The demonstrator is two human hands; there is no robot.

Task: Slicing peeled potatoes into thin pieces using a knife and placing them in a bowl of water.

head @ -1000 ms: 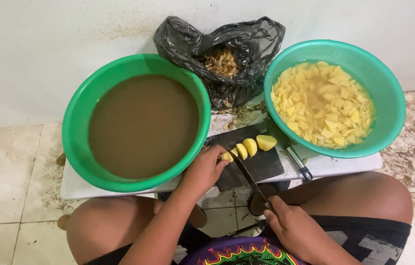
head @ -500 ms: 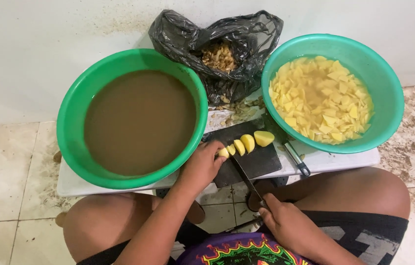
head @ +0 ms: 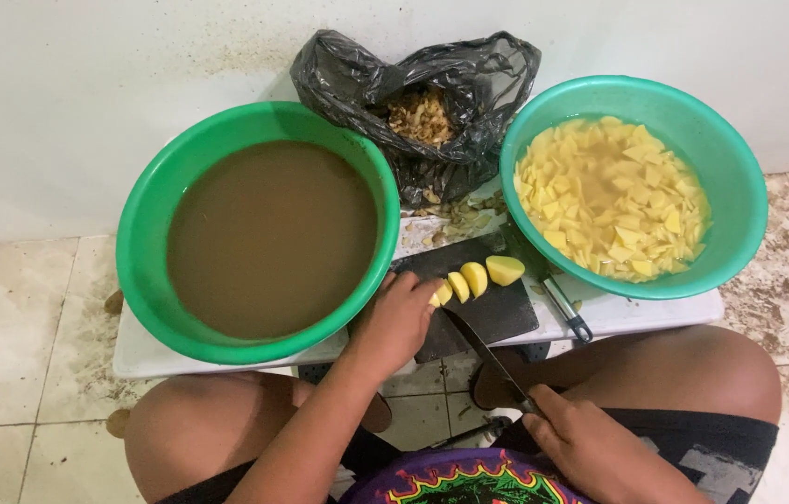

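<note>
Now the left hand [head: 394, 322] presses down on the potato [head: 474, 278] slices on the dark board [head: 497, 313] between two green basins — the right hand [head: 586, 448] grips the knife [head: 483, 347], blade beside the slices.

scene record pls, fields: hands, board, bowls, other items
left hand: left hand rests on the potato pieces at their near end
right hand: right hand grips the knife by its handle, blade tip near the pieces
board: dark cutting board on a white table
left bowl: green bowl of murky brown water
right bowl: teal bowl of cut potato in water
other: black bag of peelings behind the board; peeler beside the board
</note>
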